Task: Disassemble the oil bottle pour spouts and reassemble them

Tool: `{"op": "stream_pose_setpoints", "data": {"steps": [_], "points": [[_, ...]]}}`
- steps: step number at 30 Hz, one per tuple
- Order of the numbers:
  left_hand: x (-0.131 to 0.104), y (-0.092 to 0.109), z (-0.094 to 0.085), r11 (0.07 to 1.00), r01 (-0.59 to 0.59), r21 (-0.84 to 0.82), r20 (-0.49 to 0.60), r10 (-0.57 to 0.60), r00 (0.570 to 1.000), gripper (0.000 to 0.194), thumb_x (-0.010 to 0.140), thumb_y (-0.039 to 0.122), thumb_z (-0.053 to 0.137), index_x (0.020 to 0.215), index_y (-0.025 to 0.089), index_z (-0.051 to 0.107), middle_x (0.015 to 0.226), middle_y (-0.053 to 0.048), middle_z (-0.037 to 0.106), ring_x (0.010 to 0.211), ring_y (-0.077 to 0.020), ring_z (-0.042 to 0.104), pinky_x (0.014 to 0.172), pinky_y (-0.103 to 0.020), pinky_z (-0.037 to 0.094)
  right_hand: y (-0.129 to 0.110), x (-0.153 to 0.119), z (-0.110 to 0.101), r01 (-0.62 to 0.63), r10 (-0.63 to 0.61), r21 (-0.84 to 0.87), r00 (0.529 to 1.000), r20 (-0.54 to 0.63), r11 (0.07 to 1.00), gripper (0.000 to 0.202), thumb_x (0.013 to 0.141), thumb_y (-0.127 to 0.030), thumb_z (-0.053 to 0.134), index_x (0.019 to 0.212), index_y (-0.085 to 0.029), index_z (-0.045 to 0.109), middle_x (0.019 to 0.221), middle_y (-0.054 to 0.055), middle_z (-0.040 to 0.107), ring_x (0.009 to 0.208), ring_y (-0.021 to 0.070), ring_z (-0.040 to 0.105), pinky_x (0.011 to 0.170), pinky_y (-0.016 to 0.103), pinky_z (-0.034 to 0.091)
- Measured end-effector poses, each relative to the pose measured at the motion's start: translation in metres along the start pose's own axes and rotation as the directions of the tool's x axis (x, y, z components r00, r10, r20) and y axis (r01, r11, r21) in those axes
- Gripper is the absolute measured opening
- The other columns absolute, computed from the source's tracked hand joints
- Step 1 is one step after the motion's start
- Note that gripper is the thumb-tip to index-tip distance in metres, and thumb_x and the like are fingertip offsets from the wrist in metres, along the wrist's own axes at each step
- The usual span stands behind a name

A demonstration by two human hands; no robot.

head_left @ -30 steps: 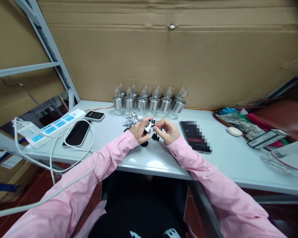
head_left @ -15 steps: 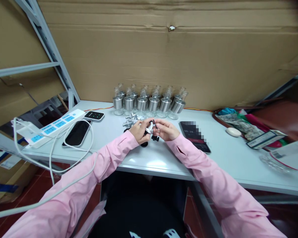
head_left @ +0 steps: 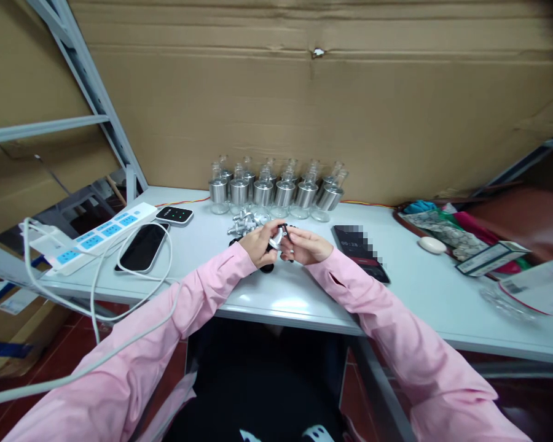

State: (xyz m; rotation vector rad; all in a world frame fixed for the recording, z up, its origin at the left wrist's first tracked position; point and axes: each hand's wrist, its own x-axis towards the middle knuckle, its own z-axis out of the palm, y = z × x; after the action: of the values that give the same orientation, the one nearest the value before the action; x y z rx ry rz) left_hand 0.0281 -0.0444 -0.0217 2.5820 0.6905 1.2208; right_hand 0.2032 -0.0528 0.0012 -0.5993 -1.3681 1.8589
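Observation:
My left hand (head_left: 258,243) is closed around a small silver metal fitting (head_left: 276,239), a little above the table. The fingers of my right hand (head_left: 308,245) are pinched at a small black piece (head_left: 284,228) at the upper end of the fitting. Fingers partly cover both parts, so their exact shape is unclear. Just beyond my left hand lies a pile of silver metal fittings (head_left: 245,221). A round black part (head_left: 267,268) shows below my left fingers, and more small black parts are partly hidden behind my hands.
Glass bottles with steel sleeves (head_left: 263,193) stand in two rows at the back; the front right sleeve is tilted. A power strip (head_left: 110,230) and phone (head_left: 142,247) with white cables lie left. Another phone (head_left: 357,248), a white oval object (head_left: 432,245) and a small box (head_left: 493,258) lie right.
My right hand has shifted slightly, its fingers now straighter and pressed at the fitting's upper end. The small black parts below it are now mostly covered. My left hand stays nearly still.

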Motion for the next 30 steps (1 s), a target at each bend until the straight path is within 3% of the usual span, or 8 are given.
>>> {"op": "stream_pose_setpoints", "data": {"steps": [9,18,23,30], "points": [[0.001,-0.01,0.009,0.993,-0.001,0.118,0.038,-0.004,0.999,0.066,0.062,0.022,0.04,0.126,0.014,0.024,0.08,-0.002,0.052,0.071,-0.0189,0.052,0.076,-0.034,0.045,0.007,0.005,-0.003,0.092,-0.095,-0.097,0.995,-0.022,0.991,0.037,0.059,-0.044,0.074,0.085,-0.019,0.063,0.059,-0.004,0.047,0.052,0.0082,0.044,0.05,0.025,0.045],[0.002,-0.008,0.007,0.991,-0.071,0.112,-0.023,0.074,0.997,0.066,0.062,0.021,0.039,0.126,0.014,0.025,0.083,-0.003,0.054,0.07,-0.0181,0.055,0.074,-0.033,0.047,0.004,0.003,-0.005,0.043,-0.047,-0.073,0.997,-0.057,0.996,0.04,0.057,-0.041,0.077,0.087,-0.019,0.064,0.068,0.0,0.061,0.057,0.0111,0.057,0.056,0.028,0.049],[0.002,-0.008,0.007,0.987,-0.058,0.153,-0.037,0.065,0.997,0.067,0.062,0.02,0.041,0.126,0.015,0.025,0.086,-0.003,0.054,0.07,-0.0173,0.055,0.073,-0.032,0.048,0.004,0.001,-0.007,0.03,-0.031,-0.026,0.998,-0.059,0.999,0.037,0.058,-0.037,0.077,0.088,-0.018,0.065,0.063,-0.001,0.059,0.057,0.0106,0.057,0.057,0.028,0.049],[0.003,-0.003,0.004,0.984,-0.1,0.149,-0.062,0.11,0.992,0.064,0.064,0.019,0.04,0.127,0.013,0.028,0.082,-0.003,0.054,0.07,-0.0168,0.056,0.073,-0.03,0.048,0.003,0.001,-0.008,0.024,-0.028,0.088,0.999,0.035,0.996,0.033,0.064,-0.029,0.076,0.091,-0.015,0.065,0.062,-0.003,0.053,0.058,0.0077,0.054,0.059,0.025,0.046]]}}
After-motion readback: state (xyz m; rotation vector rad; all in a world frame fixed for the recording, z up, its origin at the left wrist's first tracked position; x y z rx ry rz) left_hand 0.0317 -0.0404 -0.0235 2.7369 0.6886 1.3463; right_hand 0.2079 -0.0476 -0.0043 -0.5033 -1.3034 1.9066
